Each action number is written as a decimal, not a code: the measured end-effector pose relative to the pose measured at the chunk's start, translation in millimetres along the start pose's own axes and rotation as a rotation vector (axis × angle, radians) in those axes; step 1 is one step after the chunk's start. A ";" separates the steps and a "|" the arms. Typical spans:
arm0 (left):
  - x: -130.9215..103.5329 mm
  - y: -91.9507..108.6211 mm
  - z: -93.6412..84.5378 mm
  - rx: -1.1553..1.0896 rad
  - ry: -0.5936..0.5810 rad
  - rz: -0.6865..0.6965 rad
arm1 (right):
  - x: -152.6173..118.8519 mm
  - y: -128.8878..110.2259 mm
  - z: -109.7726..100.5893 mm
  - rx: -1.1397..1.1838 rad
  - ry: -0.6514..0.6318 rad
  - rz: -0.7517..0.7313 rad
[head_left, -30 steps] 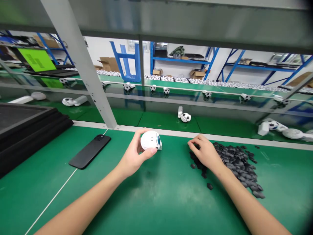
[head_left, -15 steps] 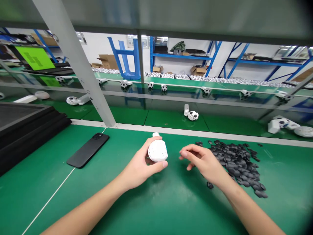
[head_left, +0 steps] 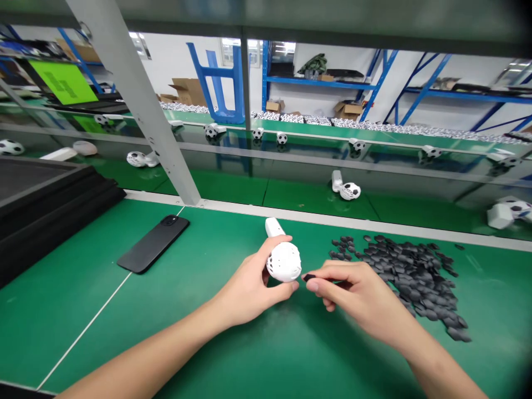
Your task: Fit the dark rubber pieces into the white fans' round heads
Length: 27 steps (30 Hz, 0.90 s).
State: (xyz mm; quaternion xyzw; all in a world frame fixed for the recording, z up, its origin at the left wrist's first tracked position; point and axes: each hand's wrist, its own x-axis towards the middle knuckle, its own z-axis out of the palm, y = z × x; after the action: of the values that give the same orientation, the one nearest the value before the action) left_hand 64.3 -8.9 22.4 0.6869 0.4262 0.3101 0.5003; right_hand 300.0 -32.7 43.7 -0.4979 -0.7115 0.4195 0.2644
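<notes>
My left hand [head_left: 257,288] is closed round a white ball-shaped plastic shell [head_left: 284,262], fingers behind it and thumb at its lower edge. A white stem [head_left: 274,226] sticks out from the far side of the shell. Slots show along the shell's left side. Close to its lower right, my right hand [head_left: 353,291] pinches a small black plastic piece [head_left: 308,277] between thumb and forefinger. A narrow gap separates that piece from the shell. Beyond the right hand lies a loose heap of similar black pieces [head_left: 419,277], partly hidden by the hand.
A black phone [head_left: 153,244] lies on the green bench at left, beside a stack of black trays [head_left: 50,205]. A grey post [head_left: 141,105] rises at the bench's back edge. Behind it, a white part with a football-patterned ball [head_left: 349,191] rests on the green belt.
The shell has turned in my left hand, showing more stem and slots. My right hand has come nearer it, and a black piece now shows in its pinch. The whole view has shifted slightly.
</notes>
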 end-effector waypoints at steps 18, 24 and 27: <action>-2.7 9.4 3.2 0.177 -0.039 -0.035 | -0.2 -6.6 25.3 -0.191 0.237 -0.125; -3.6 -0.8 11.9 0.158 0.038 -0.025 | 1.0 -2.1 25.9 -0.240 0.267 -0.172; -3.6 0.8 9.7 0.178 0.024 -0.021 | 1.9 0.5 27.6 -0.240 0.256 -0.188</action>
State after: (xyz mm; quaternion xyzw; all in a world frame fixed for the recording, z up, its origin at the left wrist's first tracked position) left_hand 71.2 -16.3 20.2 0.7203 0.4653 0.2741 0.4352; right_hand 277.7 -40.0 29.2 -0.5066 -0.7603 0.2382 0.3294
